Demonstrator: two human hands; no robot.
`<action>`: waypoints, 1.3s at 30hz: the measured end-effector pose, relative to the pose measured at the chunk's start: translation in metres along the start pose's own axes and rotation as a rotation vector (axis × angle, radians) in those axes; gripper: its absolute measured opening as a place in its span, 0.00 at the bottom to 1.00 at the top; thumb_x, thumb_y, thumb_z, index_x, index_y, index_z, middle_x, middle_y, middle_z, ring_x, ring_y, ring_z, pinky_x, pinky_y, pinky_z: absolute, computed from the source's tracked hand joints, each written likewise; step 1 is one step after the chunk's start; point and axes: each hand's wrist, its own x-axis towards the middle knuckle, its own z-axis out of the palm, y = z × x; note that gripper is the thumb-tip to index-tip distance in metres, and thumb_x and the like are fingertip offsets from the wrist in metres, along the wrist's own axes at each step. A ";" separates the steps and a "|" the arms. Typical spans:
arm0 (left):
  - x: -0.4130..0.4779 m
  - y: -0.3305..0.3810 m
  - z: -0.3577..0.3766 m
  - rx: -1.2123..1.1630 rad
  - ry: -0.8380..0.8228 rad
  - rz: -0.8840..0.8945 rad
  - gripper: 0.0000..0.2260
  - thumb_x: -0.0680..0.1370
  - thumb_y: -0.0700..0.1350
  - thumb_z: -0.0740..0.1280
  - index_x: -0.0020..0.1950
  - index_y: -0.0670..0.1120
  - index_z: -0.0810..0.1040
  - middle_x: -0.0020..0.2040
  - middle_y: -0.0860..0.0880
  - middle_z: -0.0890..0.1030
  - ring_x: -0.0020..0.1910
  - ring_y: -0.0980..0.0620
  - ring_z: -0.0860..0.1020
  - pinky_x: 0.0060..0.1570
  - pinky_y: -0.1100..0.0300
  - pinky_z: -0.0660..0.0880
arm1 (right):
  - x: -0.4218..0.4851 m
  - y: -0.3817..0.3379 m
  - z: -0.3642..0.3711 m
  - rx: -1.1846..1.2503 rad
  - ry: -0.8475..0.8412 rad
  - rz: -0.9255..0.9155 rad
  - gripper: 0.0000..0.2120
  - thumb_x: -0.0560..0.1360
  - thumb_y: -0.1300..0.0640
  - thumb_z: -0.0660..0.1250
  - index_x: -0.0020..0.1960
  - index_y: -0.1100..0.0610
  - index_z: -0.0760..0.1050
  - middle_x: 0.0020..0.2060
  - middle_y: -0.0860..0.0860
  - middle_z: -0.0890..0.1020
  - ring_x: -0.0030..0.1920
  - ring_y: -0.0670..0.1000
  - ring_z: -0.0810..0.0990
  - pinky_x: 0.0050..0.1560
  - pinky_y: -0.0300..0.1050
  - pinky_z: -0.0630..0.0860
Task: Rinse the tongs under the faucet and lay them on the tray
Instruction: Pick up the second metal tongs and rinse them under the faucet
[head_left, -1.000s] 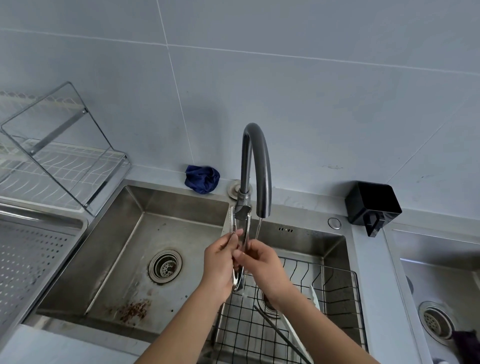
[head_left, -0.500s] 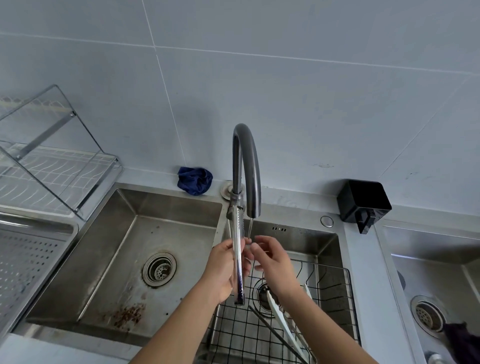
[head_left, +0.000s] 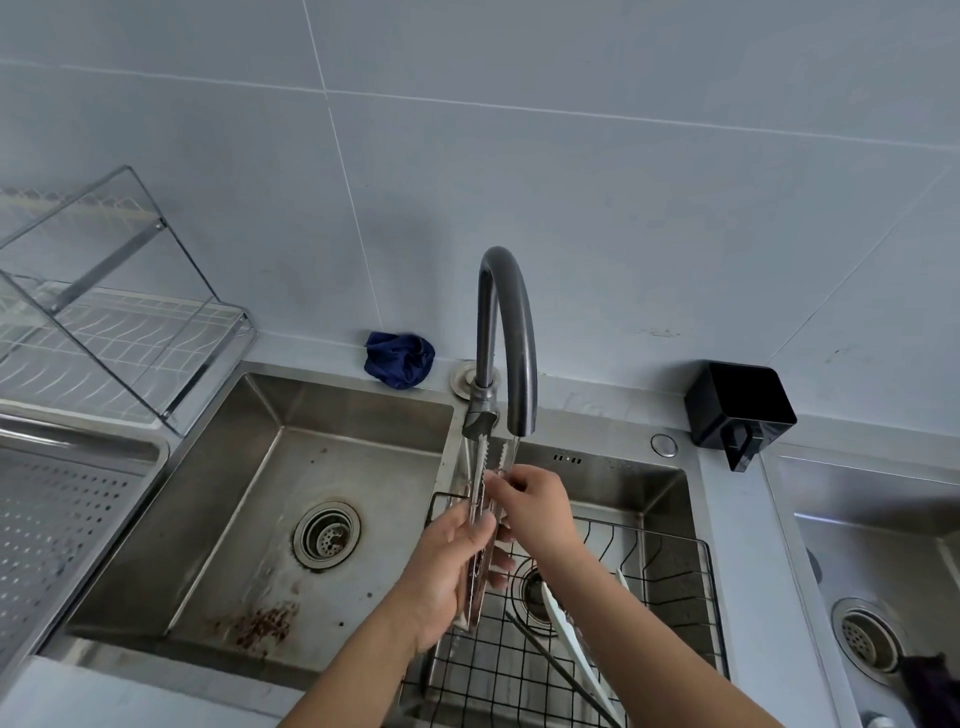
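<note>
— Where do we have them?
— Our left hand (head_left: 447, 577) grips the steel tongs (head_left: 479, 470) by the near end; our right hand (head_left: 535, 506) pinches the serrated arms under the faucet (head_left: 506, 322).
— Handling?
— Stiff, light, probably slippery wet; we'd carry them by the handle end.

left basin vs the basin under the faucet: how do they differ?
The left basin is bare but for brown stains near its front; the faucet basin holds a black wire basket. The left basin looks wider than the faucet basin. Both are steel with a round drain.
</note>
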 end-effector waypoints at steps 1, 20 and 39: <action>-0.002 -0.002 -0.002 0.016 0.055 0.022 0.19 0.75 0.54 0.73 0.60 0.43 0.81 0.51 0.39 0.82 0.43 0.42 0.81 0.40 0.51 0.78 | -0.002 -0.002 0.002 0.039 -0.030 -0.020 0.15 0.81 0.52 0.70 0.36 0.54 0.78 0.26 0.50 0.80 0.27 0.50 0.78 0.32 0.53 0.78; -0.011 -0.007 0.007 0.331 0.253 0.053 0.06 0.81 0.42 0.66 0.56 0.47 0.80 0.45 0.44 0.82 0.39 0.54 0.83 0.35 0.61 0.75 | 0.006 -0.008 0.008 0.060 0.078 -0.032 0.13 0.81 0.60 0.66 0.39 0.57 0.82 0.29 0.47 0.84 0.31 0.48 0.82 0.38 0.56 0.86; -0.006 0.003 0.005 0.491 0.295 0.106 0.04 0.82 0.41 0.65 0.53 0.47 0.78 0.47 0.42 0.81 0.41 0.56 0.84 0.34 0.62 0.74 | 0.005 -0.005 0.003 0.267 -0.043 -0.053 0.09 0.78 0.66 0.67 0.53 0.55 0.81 0.40 0.57 0.87 0.39 0.59 0.86 0.42 0.53 0.86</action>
